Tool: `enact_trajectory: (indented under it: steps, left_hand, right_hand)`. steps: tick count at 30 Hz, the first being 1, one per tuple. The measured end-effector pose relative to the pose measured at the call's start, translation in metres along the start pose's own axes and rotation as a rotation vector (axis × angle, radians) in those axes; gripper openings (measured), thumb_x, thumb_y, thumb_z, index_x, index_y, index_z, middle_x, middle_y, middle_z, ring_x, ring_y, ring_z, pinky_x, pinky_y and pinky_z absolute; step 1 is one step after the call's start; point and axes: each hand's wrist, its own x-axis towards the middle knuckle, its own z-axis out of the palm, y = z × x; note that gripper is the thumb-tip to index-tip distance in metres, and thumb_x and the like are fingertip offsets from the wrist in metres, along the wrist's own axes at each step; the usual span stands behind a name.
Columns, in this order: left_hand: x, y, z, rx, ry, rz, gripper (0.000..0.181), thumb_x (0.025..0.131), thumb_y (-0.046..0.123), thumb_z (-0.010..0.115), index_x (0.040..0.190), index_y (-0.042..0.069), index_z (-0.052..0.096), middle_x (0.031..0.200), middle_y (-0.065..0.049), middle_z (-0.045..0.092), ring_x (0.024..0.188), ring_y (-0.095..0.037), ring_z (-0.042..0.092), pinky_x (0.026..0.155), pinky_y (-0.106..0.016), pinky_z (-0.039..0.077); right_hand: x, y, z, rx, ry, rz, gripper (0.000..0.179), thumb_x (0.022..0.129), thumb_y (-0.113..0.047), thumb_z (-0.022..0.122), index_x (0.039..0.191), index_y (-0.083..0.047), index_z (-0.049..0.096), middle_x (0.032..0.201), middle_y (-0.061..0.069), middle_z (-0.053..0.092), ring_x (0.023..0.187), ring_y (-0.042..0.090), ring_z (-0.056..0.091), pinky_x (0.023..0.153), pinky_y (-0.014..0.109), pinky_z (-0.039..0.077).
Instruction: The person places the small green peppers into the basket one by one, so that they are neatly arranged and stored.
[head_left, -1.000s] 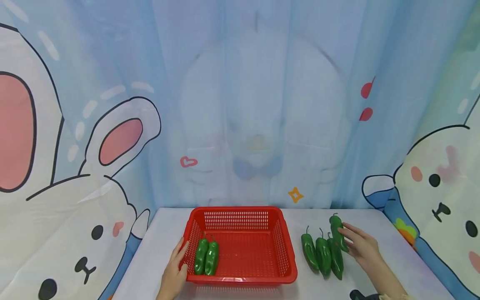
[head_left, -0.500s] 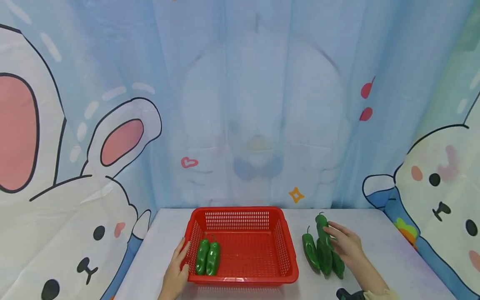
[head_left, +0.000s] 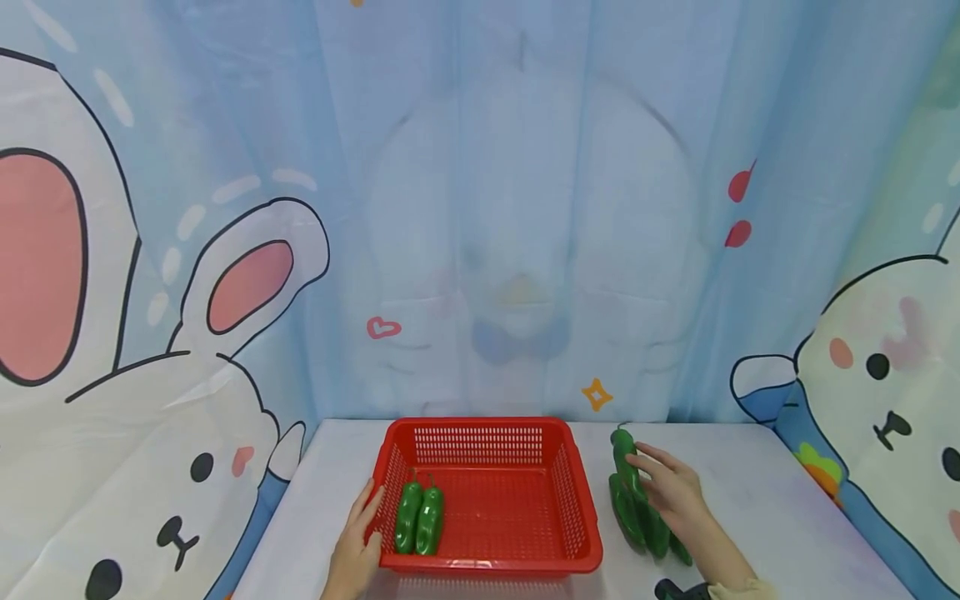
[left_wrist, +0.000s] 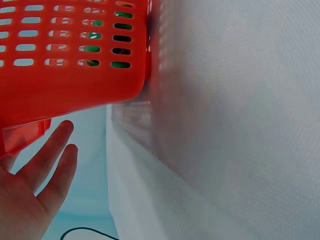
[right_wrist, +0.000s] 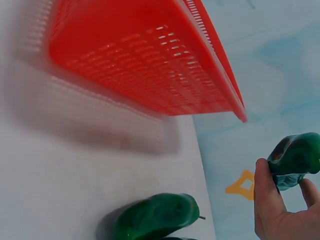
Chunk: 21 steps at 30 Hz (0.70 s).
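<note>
A red plastic basket stands on the table with two green chili peppers lying side by side at its left. My left hand rests against the basket's left rim, its fingers straight; the left wrist view shows those fingers spread beside the red wall. Between thumb and fingers my right hand pinches another green chili pepper, raised off the table just right of the basket. Below it lie several loose chili peppers, partly hidden by the held one and the hand.
The white table ends at a blue cartoon curtain behind the basket. A dark strap or device sits at the right wrist by a pale sleeve. The basket's slotted right wall faces the right hand.
My right hand has carried the held chili pepper leftward over the loose ones toward the basket. The left hand stays at the basket's rim, and the two peppers inside have not moved.
</note>
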Motion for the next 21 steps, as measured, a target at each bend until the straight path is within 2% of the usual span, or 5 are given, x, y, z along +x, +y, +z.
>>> enact_trajectory:
  steps: [7, 13, 15, 18, 21]
  left_hand:
    - [0.000, 0.000, 0.000, 0.007, 0.005, 0.002, 0.063, 0.088, -0.001, 0.047, 0.150, 0.008, 0.042, 0.161, -0.009, 0.026, 0.145, -0.036, 0.025, 0.109, -0.059, 0.031]
    - [-0.001, 0.001, 0.000, 0.013, -0.009, -0.010, 0.063, 0.088, -0.001, 0.047, 0.150, 0.007, 0.041, 0.161, -0.009, 0.025, 0.145, -0.037, 0.024, 0.109, -0.060, 0.031]
    - [-0.001, 0.001, 0.000, 0.013, -0.008, -0.015, 0.063, 0.088, -0.001, 0.047, 0.150, 0.008, 0.041, 0.161, -0.009, 0.025, 0.145, -0.037, 0.024, 0.109, -0.060, 0.032]
    - [-0.001, 0.002, 0.000, 0.010, -0.004, -0.016, 0.063, 0.088, -0.001, 0.047, 0.150, 0.008, 0.042, 0.161, -0.009, 0.026, 0.145, -0.037, 0.025, 0.108, -0.060, 0.032]
    - [-0.001, 0.002, 0.000, 0.010, 0.001, -0.014, 0.063, 0.088, -0.001, 0.047, 0.150, 0.008, 0.042, 0.161, -0.009, 0.026, 0.145, -0.037, 0.025, 0.108, -0.060, 0.032]
  right_hand:
    - [-0.004, 0.001, 0.016, -0.019, -0.020, 0.000, 0.077, 0.089, -0.019, 0.069, 0.152, 0.001, 0.030, 0.156, 0.031, 0.021, 0.141, 0.050, 0.025, 0.113, 0.059, 0.025]
    - [-0.008, 0.002, 0.027, -0.054, -0.024, -0.028, 0.073, 0.091, -0.021, 0.069, 0.151, 0.000, 0.034, 0.153, 0.031, 0.029, 0.139, 0.046, 0.032, 0.113, 0.058, 0.028]
    - [-0.009, 0.004, 0.031, -0.064, -0.036, -0.046, 0.072, 0.091, -0.022, 0.069, 0.151, 0.000, 0.035, 0.151, 0.032, 0.032, 0.136, 0.043, 0.037, 0.110, 0.056, 0.033]
    - [-0.010, 0.005, 0.037, -0.072, -0.051, -0.073, 0.069, 0.091, -0.021, 0.070, 0.148, 0.002, 0.039, 0.146, 0.030, 0.039, 0.125, 0.034, 0.052, 0.099, 0.044, 0.047]
    - [-0.013, 0.006, 0.044, -0.062, -0.057, -0.092, 0.067, 0.090, -0.019, 0.071, 0.146, 0.003, 0.042, 0.141, 0.028, 0.046, 0.110, 0.025, 0.063, 0.084, 0.030, 0.054]
